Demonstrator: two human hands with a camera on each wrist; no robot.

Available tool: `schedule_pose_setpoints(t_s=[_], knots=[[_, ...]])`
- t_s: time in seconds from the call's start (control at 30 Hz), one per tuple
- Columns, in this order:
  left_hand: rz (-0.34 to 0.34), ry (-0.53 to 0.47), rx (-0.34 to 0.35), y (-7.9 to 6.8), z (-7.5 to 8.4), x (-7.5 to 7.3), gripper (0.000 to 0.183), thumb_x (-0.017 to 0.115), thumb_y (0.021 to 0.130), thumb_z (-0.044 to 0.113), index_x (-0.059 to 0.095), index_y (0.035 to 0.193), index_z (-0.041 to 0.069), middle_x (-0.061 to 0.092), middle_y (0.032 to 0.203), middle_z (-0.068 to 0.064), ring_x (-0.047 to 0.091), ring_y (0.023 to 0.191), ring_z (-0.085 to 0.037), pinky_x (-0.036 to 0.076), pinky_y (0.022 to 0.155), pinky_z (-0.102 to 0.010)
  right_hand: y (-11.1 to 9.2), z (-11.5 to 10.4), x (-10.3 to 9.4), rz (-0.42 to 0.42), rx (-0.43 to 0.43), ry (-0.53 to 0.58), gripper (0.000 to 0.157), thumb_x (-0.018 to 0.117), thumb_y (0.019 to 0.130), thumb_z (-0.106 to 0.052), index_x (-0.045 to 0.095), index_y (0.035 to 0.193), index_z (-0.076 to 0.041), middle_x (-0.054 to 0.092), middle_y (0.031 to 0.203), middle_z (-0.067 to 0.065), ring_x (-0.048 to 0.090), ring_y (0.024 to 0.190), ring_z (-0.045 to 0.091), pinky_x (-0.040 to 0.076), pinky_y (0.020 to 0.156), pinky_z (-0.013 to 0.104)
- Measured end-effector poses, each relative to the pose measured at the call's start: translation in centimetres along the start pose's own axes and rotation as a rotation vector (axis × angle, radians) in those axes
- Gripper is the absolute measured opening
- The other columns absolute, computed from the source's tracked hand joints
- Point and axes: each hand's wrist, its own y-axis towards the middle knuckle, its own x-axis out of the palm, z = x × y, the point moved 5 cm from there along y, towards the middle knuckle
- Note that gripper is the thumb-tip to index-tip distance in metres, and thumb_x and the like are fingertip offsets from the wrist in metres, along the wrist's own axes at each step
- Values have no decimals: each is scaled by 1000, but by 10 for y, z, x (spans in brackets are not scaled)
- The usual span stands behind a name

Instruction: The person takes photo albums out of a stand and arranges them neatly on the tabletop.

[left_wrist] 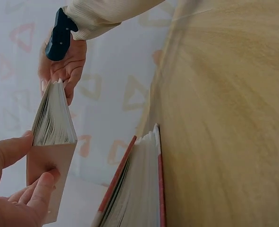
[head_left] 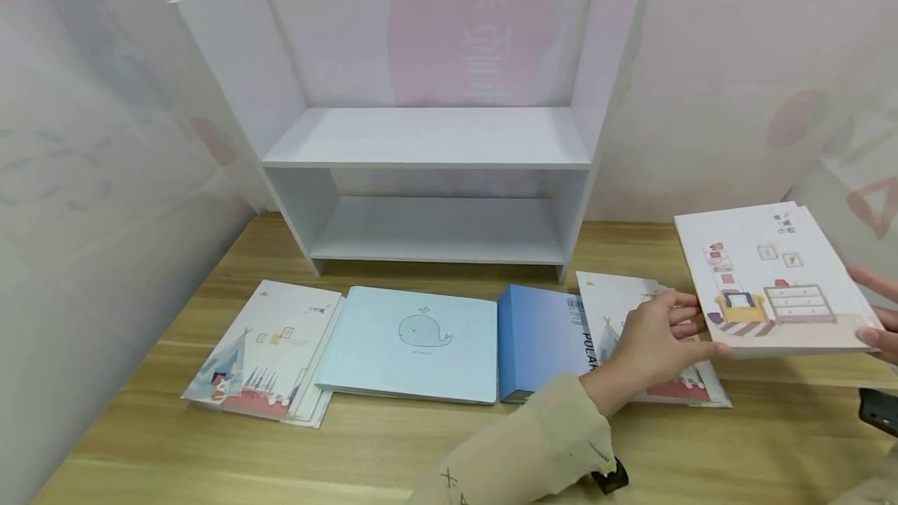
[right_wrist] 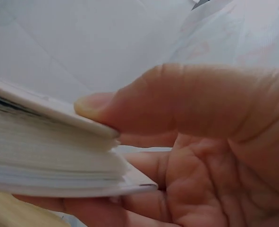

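Observation:
A thick white book with a drawn armchair and dresser on its cover is held up over the right part of the table. My left hand grips its left side near the spine, thumb on one face and fingers on the other. At the opposite edge, my right hand pinches the covers, the thumb on top and fingers underneath. Below my left hand lies another white book with a tent picture, partly covered by the hand and forearm.
A white two-tier shelf stands against the back wall. Along the table front of it lie a white tent-picture book, a pale blue whale album and a blue book. The wooden table meets printed cloth walls.

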Motion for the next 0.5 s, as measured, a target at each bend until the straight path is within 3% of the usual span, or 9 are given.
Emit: schedule_pose_setpoints(t_s=[0.17, 0.37, 0.5], knots=[[-3, 69, -47, 0, -10, 5, 48, 87, 76, 11, 65, 118, 18, 74, 113, 7, 68, 95, 4, 52, 77, -11, -3, 2, 3, -37, 43, -71, 89, 48, 93, 20, 29, 153, -43, 65, 105, -32, 69, 90, -5, 56, 65, 16], [39, 45, -115, 0, -24, -4, 43, 87, 75, 9, 66, 111, 16, 76, 104, 6, 69, 91, 3, 52, 76, -12, 7, 5, 17, -67, 99, -328, 86, 54, 95, 13, 22, 156, -40, 58, 111, -37, 67, 92, -8, 56, 67, 16], [66, 42, -126, 1, -28, -10, 41, 88, 74, 9, 66, 108, 15, 77, 100, 4, 70, 91, 2, 52, 76, -13, 15, 0, 28, -90, 95, -328, 83, 54, 95, 12, 29, 153, -40, 59, 113, -33, 68, 91, -5, 57, 67, 17]])
